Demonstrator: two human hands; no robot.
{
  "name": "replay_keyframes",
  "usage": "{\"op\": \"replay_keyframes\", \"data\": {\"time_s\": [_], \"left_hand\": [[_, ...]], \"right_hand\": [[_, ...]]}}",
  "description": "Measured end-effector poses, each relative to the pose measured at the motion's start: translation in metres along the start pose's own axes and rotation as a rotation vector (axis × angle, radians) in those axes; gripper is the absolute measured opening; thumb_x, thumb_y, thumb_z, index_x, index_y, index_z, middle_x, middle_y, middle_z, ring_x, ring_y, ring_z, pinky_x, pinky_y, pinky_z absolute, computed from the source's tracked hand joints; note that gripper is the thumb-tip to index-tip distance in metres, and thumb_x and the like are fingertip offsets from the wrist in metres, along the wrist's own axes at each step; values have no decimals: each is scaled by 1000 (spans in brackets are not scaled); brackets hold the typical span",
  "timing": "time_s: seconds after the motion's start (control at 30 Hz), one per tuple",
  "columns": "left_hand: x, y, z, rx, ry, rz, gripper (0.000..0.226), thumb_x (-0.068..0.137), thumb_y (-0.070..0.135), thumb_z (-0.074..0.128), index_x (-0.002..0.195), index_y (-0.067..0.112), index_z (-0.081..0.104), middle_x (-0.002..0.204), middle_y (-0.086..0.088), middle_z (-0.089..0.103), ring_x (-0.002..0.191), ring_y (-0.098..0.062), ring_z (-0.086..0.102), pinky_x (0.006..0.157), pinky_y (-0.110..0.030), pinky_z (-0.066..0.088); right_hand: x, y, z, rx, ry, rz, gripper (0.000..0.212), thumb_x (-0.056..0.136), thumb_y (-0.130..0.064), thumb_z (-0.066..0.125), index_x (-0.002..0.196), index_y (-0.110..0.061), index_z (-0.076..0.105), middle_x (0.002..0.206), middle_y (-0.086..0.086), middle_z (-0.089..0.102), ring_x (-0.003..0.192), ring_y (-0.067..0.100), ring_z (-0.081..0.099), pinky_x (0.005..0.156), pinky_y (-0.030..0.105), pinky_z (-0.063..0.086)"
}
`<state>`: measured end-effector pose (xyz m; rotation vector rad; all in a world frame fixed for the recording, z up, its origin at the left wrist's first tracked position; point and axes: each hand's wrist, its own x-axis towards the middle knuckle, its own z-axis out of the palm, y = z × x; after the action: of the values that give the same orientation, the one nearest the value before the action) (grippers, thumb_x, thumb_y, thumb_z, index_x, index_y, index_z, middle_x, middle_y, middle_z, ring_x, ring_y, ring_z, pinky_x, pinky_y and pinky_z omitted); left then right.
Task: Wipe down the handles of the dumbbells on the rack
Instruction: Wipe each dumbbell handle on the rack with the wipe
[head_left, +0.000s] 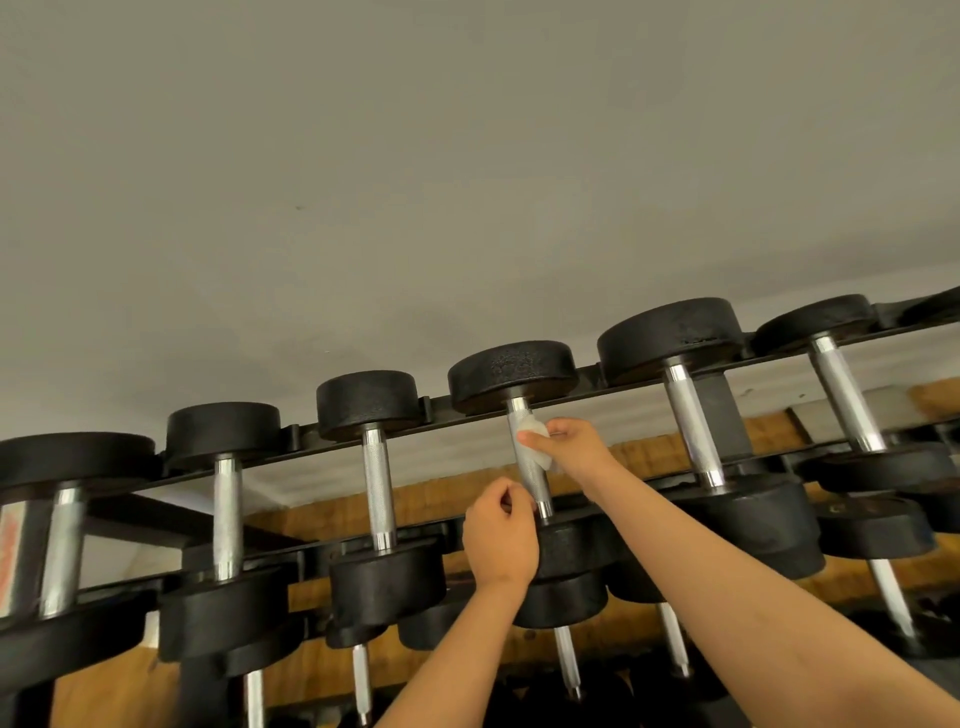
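Presently, head view. Item: dumbbell (511, 374), fourth from the 9 o'clock end of the rack's (441, 406) top tier.

Right hand (569, 449) pinches a wipe (535, 434) against the 12 o'clock end of the handle (531, 470), thumb and fingers closed on it. Left hand (500, 532) sits at the handle's 6 o'clock end, fingers curled; whether it grips or merely touches, I cannot tell.

Progress: one handle under way. The others, lower tier included, show no sign either way.

Writing: orange label (7, 551) on the end dumbbell (72, 457) at 9 o'clock, possibly print, unreadable.

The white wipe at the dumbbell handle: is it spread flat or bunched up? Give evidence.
Bunched up: the white wipe is a crumpled wad that the right hand pinches against the chrome handle.
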<state>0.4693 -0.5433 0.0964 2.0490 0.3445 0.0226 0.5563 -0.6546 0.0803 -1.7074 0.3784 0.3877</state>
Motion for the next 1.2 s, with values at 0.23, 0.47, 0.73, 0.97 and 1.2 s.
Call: {"op": "replay_keyframes", "data": {"time_s": [0.23,0.47,0.73,0.97,1.2], "left_hand": [[1,-1,1,3,-1,10,27,94,11,52,69,11,62,66,-2,62,70,-7,56,60,-11,44],[1,-2,1,0,1,11,27,93,12,53,68,14,62,65,0,62,67,-8,58,61,-14,43],[1,-4,1,-18,-1,8,29,96,17,52,69,11,61,66,-4,62,68,-9,57,60,-14,42],[2,-6,2,-38,23,-3,34,98,24,51,70,8,62,67,-7,63,68,-13,57,59,-13,43],[1,-5,2,-34,24,-5,30,97,18,52,70,9,62,66,-4,62,68,-9,57,59,-9,43]], "right_hand": [[-3,3,6,1,79,-56,34,86,-33,70,86,0,64,80,13,57,77,19,54,70,27,44],[-6,6,7,-10,172,-100,32,85,-32,71,72,-5,59,71,14,52,71,23,51,73,34,45],[-10,-2,3,-119,172,-117,25,88,-25,69,73,-8,59,77,11,57,79,24,56,83,41,49],[-14,-3,4,-122,181,-126,29,86,-25,71,75,1,64,74,17,61,72,22,56,76,41,49],[-13,-13,-3,-168,29,-31,23,86,-26,72,87,-3,67,87,15,64,82,24,59,72,31,48]]}}
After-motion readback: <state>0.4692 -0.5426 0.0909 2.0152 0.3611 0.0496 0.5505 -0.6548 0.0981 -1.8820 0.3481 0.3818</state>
